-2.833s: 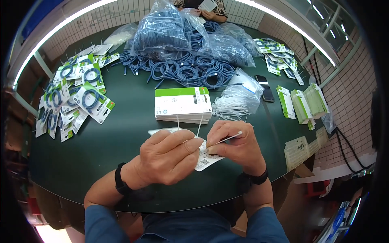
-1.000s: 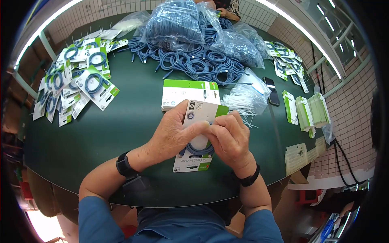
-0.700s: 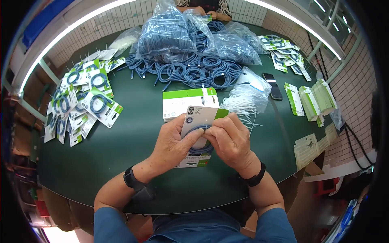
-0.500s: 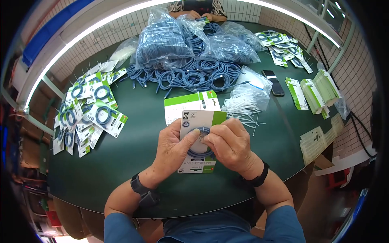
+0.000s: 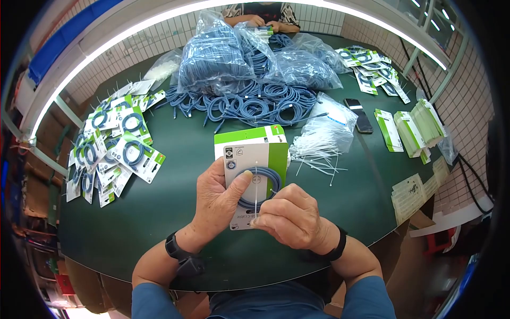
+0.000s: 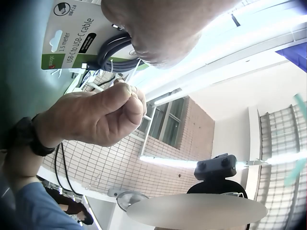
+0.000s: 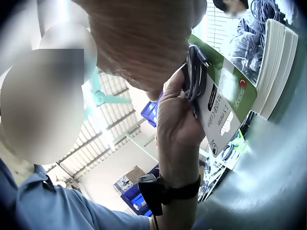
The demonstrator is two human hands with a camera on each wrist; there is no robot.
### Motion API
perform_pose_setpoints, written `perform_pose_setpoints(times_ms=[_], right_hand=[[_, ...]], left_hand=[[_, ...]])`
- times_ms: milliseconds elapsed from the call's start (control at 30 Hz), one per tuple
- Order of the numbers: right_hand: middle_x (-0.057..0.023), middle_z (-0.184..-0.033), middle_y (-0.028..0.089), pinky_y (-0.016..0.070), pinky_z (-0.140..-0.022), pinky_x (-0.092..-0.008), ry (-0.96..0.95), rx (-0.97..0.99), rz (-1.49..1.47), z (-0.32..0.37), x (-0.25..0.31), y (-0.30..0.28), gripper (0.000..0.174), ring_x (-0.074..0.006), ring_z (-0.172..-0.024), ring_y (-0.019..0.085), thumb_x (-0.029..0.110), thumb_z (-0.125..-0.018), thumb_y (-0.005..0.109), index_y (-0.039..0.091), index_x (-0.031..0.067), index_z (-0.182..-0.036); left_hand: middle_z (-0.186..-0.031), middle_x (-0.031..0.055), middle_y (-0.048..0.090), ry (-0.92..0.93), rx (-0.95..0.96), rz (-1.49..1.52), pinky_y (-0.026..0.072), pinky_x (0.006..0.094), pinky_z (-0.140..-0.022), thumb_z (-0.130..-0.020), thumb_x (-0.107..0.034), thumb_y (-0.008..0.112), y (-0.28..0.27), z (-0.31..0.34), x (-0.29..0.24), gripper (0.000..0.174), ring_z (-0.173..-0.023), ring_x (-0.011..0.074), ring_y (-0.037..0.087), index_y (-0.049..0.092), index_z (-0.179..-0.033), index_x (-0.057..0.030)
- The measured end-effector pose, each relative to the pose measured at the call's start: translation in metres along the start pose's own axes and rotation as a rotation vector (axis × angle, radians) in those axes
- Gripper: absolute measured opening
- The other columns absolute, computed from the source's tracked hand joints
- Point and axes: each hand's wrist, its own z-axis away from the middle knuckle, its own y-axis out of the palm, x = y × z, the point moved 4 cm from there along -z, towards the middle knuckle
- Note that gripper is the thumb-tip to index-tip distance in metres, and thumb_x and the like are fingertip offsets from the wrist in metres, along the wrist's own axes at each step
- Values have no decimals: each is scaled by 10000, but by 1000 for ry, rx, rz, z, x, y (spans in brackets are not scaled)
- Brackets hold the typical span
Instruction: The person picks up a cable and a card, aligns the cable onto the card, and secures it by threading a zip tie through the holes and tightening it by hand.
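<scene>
A white and green USB-C cable card is held up over the table by my left hand. The left thumb presses on the coiled blue cable lying against the card's face. A white cable tie crosses the coil. My right hand pinches the tie's tail at the card's lower edge, its fingers curled. In the left wrist view the right hand shows a thin tie strand at its fingertips. The right wrist view shows the cable card in the left hand.
Behind the card stands a stack of blank cards. Loose cable ties spill from a bag at right. Finished cable cards pile up at left. Coiled cables and bagged cables fill the back; a phone lies at right.
The card, earlier worked with tie ends sticking up, now faces up with the coil on it. The right hand has moved from the coil down toward the body, drawing the tie tail.
</scene>
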Motion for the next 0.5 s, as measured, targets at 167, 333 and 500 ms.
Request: perform_pose_setpoints(times_ms=[167, 333, 500], right_hand=[[-88, -1006, 723, 553, -660, -344, 11, 17, -53, 1, 0, 1, 257, -238, -770, 661, 61, -750, 847, 698, 29, -958], [-134, -1078, 755, 586, -685, -363, 111, -42, -217, 10, -6, 7, 262, -272, -829, 712, 3, -795, 825, 685, 10, -1017], [-185, -1134, 757, 615, -711, -387, 139, -73, -290, 12, -11, 8, 298, -303, -868, 736, -34, -784, 797, 677, -16, -1057]], left_hand=[[-1165, 110, 768, -23, -3, 3, 602, 294, -883, -1049, -62, 677, 0, 1, 0, 293, -1005, 117, 718, 642, -1320, 44], [-1167, 112, 768, -35, -4, 38, 604, 302, -890, -1049, -58, 671, -1, 0, 0, 288, -1011, 123, 722, 646, -1316, 48], [-1166, 113, 770, -57, 12, 66, 605, 303, -894, -1050, -55, 664, 2, 2, 0, 274, -1013, 127, 724, 656, -1302, 53]])
